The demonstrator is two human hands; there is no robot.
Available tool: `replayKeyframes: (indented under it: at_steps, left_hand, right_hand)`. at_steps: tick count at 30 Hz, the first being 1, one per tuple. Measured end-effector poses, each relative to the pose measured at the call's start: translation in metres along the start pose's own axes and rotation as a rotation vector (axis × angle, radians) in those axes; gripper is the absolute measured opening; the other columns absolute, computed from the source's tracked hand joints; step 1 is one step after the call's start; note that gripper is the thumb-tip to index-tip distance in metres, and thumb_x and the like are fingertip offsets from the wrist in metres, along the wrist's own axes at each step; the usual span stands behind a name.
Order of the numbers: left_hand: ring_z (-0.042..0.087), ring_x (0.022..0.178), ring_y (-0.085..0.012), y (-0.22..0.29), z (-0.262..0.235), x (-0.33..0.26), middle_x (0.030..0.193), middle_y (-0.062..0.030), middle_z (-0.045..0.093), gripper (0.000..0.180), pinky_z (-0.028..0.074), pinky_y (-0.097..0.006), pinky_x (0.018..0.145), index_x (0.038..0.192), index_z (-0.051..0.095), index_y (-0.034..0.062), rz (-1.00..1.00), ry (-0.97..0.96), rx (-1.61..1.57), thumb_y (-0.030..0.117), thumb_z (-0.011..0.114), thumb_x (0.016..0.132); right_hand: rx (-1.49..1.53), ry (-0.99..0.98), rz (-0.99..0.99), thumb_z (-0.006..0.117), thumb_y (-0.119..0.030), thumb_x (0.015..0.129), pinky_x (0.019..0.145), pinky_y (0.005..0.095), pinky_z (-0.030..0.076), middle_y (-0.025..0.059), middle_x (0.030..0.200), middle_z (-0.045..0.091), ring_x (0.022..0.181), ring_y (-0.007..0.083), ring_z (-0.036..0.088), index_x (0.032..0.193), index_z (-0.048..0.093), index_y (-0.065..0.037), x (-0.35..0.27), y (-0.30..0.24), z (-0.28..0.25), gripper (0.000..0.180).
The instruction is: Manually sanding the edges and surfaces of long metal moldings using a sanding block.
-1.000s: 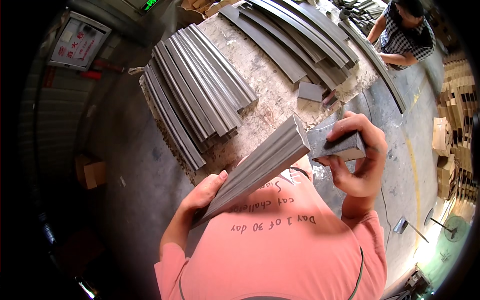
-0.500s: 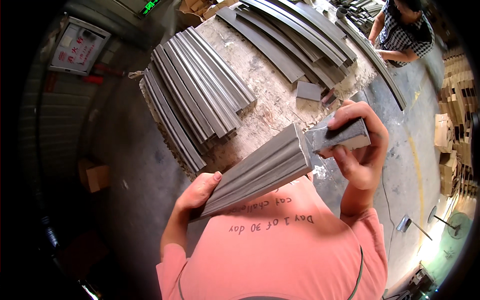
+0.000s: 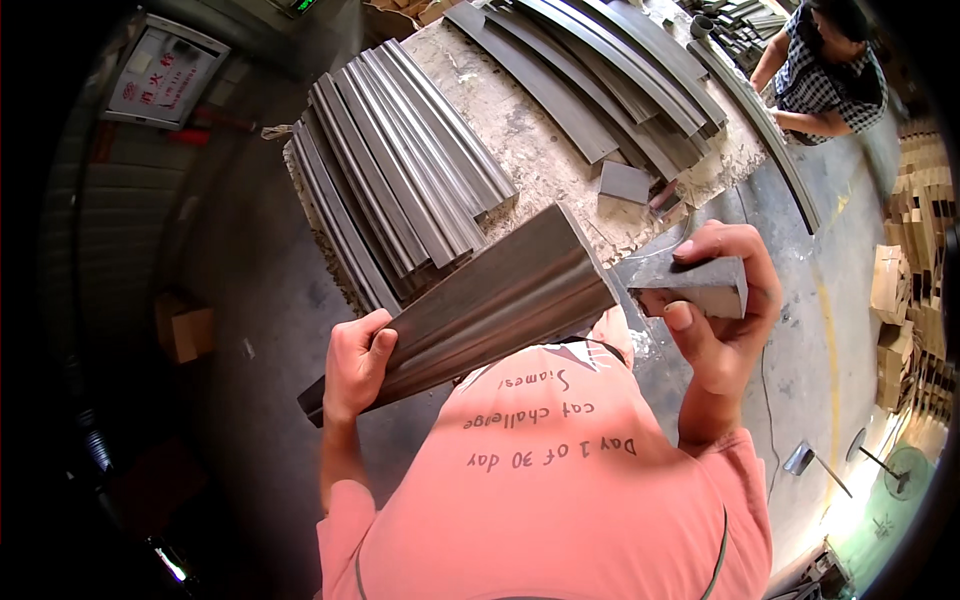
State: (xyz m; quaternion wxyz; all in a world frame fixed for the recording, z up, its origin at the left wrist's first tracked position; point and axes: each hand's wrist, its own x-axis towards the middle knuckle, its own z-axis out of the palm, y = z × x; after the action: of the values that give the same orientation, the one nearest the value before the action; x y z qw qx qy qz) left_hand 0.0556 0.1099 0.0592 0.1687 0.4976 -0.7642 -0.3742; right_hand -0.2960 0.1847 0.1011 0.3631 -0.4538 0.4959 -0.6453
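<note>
My left hand (image 3: 355, 368) is closed around the lower left part of a grey grooved moulding strip (image 3: 500, 300). The strip slants up to the right in front of my chest, its wide end near the table's edge. In my right hand (image 3: 748, 325) a grey sanding block (image 3: 695, 280) is pinched between thumb and fingers. It has a dark upper face and a paler side. The block is close to the strip's right end, with a narrow gap between them. Part of the strip's underside is hidden.
A rough-topped table (image 3: 540, 150) bears a row of grooved mouldings (image 3: 410, 170) and a stack of long strips (image 3: 610, 80). A small grey block (image 3: 624, 183) lies near its edge. Another person (image 3: 830, 75) stands at far right. Cardboard boxes (image 3: 890, 285) are piled along the right.
The moulding strip has rolled, showing more of its flat dark face, and its left end sits further left. My left hand has shifted up and left. The sanding block is slightly lower.
</note>
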Motion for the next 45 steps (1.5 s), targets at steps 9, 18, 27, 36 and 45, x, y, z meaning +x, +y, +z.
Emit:
replayKeyframes:
  at_steps: [9, 18, 27, 36, 45]
  left_hand:
    - [0.029, 0.056, -0.0245, 0.015, 0.008, -0.01, 0.062, -0.0126, 0.032, 0.07, 0.032, -0.035, 0.05, 0.072, 0.043, -0.0007, -0.013, 0.187, 0.066, 0.065, 0.048, 0.093]
    - [0.025, 0.06, -0.0217, 0.003, 0.003, -0.011, 0.063, -0.0119, 0.027, 0.066, 0.029, -0.036, 0.05, 0.072, 0.04, -0.0004, -0.081, 0.062, -0.042, 0.061, 0.048, 0.096]
    - [0.029, 0.059, -0.0153, -0.009, 0.009, -0.011, 0.061, -0.0074, 0.029, 0.065, 0.031, -0.034, 0.052, 0.072, 0.041, -0.001, -0.14, -0.117, -0.222, 0.058, 0.046, 0.098]
    - [0.03, 0.059, -0.0131, -0.016, 0.012, -0.012, 0.061, -0.0057, 0.028, 0.063, 0.032, -0.032, 0.052, 0.07, 0.04, -0.0002, -0.161, -0.246, -0.25, 0.055, 0.048, 0.099]
    - [0.029, 0.057, -0.0133, -0.024, 0.017, -0.013, 0.059, -0.0064, 0.029, 0.061, 0.031, -0.033, 0.051, 0.07, 0.04, 0.0001, -0.17, -0.241, -0.257, 0.053, 0.049, 0.099]
  right_hand:
    - [-0.197, -0.049, -0.328, 0.078, -0.008, 0.073, 0.076, 0.0277, 0.048, 0.0116, 0.098, 0.063, 0.084, 0.0171, 0.06, 0.103, 0.059, 0.003, 0.009, 0.006, -0.002, 0.037]
    - [0.035, -0.056, -0.162, 0.077, -0.003, 0.074, 0.081, 0.0275, 0.047, 0.0103, 0.098, 0.064, 0.092, 0.0164, 0.062, 0.106, 0.059, 0.001, 0.017, 0.014, 0.007, 0.037]
    - [-0.212, -0.276, -0.229, 0.086, -0.009, 0.065, 0.063, 0.0255, 0.041, 0.0078, 0.092, 0.065, 0.079, 0.0152, 0.06, 0.095, 0.07, -0.003, 0.03, 0.011, 0.005, 0.035]
    - [-0.216, -0.23, -0.224, 0.087, -0.007, 0.062, 0.068, 0.0257, 0.047, 0.0095, 0.086, 0.064, 0.081, 0.015, 0.062, 0.093, 0.069, -0.001, 0.037, 0.014, -0.001, 0.037]
    - [-0.388, -0.287, -0.272, 0.086, -0.005, 0.063, 0.065, 0.0258, 0.046, 0.0089, 0.085, 0.064, 0.075, 0.0153, 0.061, 0.088, 0.068, -0.002, 0.05, 0.022, 0.007, 0.031]
